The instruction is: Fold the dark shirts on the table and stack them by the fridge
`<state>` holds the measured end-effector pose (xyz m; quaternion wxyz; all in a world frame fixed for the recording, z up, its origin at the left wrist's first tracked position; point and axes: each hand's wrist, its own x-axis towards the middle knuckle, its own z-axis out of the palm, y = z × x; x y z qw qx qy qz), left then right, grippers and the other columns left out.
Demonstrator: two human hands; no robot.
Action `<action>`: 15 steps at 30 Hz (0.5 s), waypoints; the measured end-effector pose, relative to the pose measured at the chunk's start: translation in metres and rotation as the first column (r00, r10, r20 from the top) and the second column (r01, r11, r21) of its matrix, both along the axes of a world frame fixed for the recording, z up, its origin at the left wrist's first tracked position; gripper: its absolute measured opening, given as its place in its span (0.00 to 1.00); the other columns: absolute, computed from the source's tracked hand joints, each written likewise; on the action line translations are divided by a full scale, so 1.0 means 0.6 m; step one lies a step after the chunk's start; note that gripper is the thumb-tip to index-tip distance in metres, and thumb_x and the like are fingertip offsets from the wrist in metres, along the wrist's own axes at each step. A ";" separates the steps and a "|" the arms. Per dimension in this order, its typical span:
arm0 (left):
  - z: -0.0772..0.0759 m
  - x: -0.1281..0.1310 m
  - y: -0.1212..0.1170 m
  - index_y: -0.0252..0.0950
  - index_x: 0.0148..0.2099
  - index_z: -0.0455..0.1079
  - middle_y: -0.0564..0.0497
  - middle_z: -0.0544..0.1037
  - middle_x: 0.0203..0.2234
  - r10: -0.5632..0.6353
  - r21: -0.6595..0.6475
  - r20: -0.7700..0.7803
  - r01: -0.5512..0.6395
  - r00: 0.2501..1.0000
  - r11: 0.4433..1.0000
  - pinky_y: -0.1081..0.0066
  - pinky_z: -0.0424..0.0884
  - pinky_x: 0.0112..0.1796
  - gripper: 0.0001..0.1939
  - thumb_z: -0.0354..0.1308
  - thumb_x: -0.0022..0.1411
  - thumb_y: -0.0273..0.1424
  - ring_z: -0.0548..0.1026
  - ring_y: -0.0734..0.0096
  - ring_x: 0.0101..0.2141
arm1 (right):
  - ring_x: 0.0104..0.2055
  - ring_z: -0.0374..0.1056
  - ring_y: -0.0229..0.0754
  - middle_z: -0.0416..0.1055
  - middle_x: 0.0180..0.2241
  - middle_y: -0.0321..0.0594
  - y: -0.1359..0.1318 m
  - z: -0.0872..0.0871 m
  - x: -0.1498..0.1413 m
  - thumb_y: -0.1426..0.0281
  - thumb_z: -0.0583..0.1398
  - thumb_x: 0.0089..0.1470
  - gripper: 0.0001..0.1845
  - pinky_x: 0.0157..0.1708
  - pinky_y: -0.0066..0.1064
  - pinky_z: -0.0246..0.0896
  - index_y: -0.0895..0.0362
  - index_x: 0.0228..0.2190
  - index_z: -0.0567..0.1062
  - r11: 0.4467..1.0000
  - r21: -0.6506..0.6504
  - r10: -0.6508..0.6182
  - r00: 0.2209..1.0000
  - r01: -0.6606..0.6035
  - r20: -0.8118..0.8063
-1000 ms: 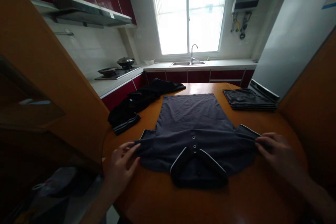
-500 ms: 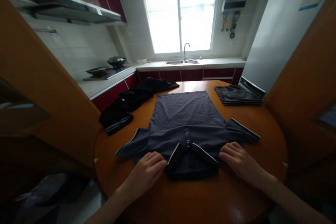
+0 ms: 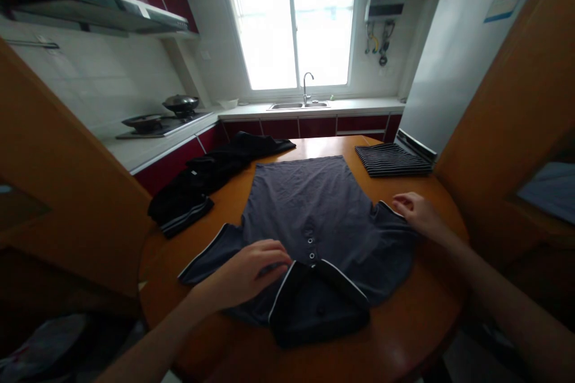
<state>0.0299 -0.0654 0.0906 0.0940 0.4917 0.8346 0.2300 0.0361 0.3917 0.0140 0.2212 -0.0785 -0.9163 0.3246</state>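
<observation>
A dark grey-blue polo shirt (image 3: 305, 197) lies spread on the round wooden table, its white-edged black collar (image 3: 321, 314) toward me and its buttoned placket facing up. My left hand (image 3: 258, 266) is over the shirt beside the left edge of the collar, with thumb and fingers apart and nothing visibly gripped. Over at the right sleeve, my right hand (image 3: 415, 212) has loosely curled fingers, with a small gap at the thumb, at the white-trimmed hem. Whether it touches the cloth there is hard to tell. The left sleeve lies outstretched.
Black clothing with striped trim (image 3: 179, 197) lies in a heap at the table's left. A folded striped cloth (image 3: 390, 158) rests at the far right. Beyond the wooden table (image 3: 442, 203) are a stove with pans (image 3: 179, 103), a sink (image 3: 299, 105) and a white fridge (image 3: 453, 48).
My right hand has moved from beside the collar out and up to the right sleeve. My left hand has shifted slightly upward along the collar, its fingers spreading. The shirt's right shoulder lies rounder.
</observation>
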 end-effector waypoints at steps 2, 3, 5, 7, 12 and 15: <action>-0.010 -0.032 0.042 0.41 0.51 0.73 0.49 0.76 0.46 -0.039 0.013 -0.054 0.039 0.998 0.999 0.69 0.68 0.50 0.12 0.50 0.73 0.33 0.75 0.67 0.46 | 0.42 0.73 0.50 0.77 0.41 0.51 0.022 -0.002 -0.049 0.61 0.62 0.53 0.16 0.44 0.38 0.66 0.60 0.38 0.78 0.992 -0.116 0.075 0.987 -0.059 0.145; -0.021 -0.049 0.062 0.41 0.54 0.73 0.48 0.76 0.50 -0.052 0.012 -0.081 0.053 0.995 0.999 0.67 0.67 0.53 0.13 0.51 0.73 0.34 0.74 0.66 0.49 | 0.41 0.73 0.49 0.78 0.40 0.50 0.027 -0.003 -0.067 0.60 0.63 0.52 0.16 0.42 0.36 0.66 0.60 0.37 0.79 0.978 -0.172 0.150 0.967 -0.115 0.206; -0.051 -0.083 0.095 0.43 0.61 0.68 0.47 0.71 0.58 -0.062 -0.008 -0.135 0.062 0.989 0.998 0.62 0.64 0.58 0.18 0.52 0.72 0.37 0.69 0.61 0.57 | 0.37 0.72 0.46 0.78 0.35 0.45 0.029 -0.005 -0.088 0.58 0.65 0.48 0.18 0.37 0.33 0.66 0.60 0.33 0.79 0.946 -0.253 0.275 0.913 -0.202 0.302; -0.087 -0.112 0.115 0.46 0.66 0.62 0.46 0.63 0.65 -0.040 -0.059 -0.176 0.031 0.984 0.998 0.53 0.57 0.62 0.24 0.52 0.71 0.41 0.61 0.55 0.64 | 0.31 0.69 0.42 0.76 0.29 0.39 0.028 -0.007 -0.096 0.57 0.68 0.43 0.18 0.31 0.30 0.63 0.60 0.29 0.77 0.932 -0.277 0.326 0.872 -0.232 0.365; -0.152 -0.140 0.122 0.50 0.71 0.52 0.50 0.52 0.70 0.001 -0.134 -0.231 -0.033 0.973 0.990 0.45 0.46 0.65 0.27 0.43 0.74 0.47 0.49 0.55 0.69 | 0.28 0.65 0.39 0.71 0.25 0.34 0.039 0.001 -0.095 0.58 0.65 0.44 0.16 0.27 0.28 0.58 0.58 0.27 0.74 0.921 -0.278 0.352 0.890 -0.273 0.291; -0.160 -0.138 0.120 0.51 0.71 0.52 0.52 0.52 0.70 0.002 -0.140 -0.262 -0.040 0.965 0.989 0.47 0.45 0.65 0.27 0.39 0.74 0.49 0.48 0.57 0.69 | 0.31 0.69 0.42 0.74 0.29 0.37 0.040 0.006 -0.095 0.57 0.64 0.47 0.16 0.31 0.30 0.62 0.57 0.31 0.74 0.927 -0.253 0.318 0.937 -0.275 0.147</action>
